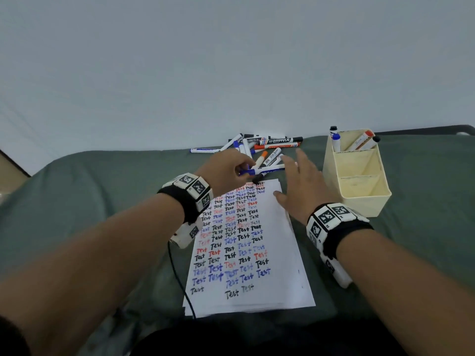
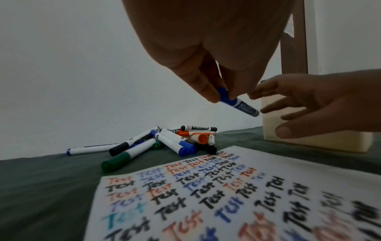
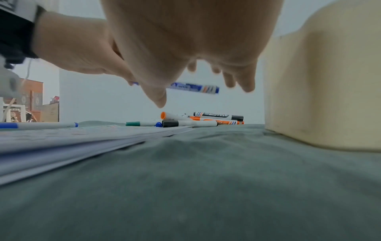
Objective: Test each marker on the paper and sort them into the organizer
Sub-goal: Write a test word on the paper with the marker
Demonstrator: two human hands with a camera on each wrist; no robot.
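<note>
Pinching a blue marker (image 2: 237, 103) by its capped end between thumb and fingertips of the left hand (image 1: 228, 170), barrel held off the surface and pointing toward the right hand (image 1: 299, 186). Reaching with that right hand, fingers straight and spread wide, holding nothing, fingertips just short of the marker's free end. Hovering over the top edge of the paper (image 1: 290, 253), a stack of white sheets covered in rows of "Test" in black, blue and red, lying below both wrists on the green cloth (image 1: 90, 201). Lying just beyond the left hand: a loose pile of markers (image 1: 264, 147) with blue, black, orange and green caps, touching and crossing one another near the wall. Standing just right of the right hand: the cream organizer (image 1: 359, 199), three compartments in a row; several markers upright or leaning in the farthest one, with blue, black and orange caps showing. Cannot tell from the views whether the two nearer compartments hold anything small. Wearing black bands with white coded blocks on both wrists.
</note>
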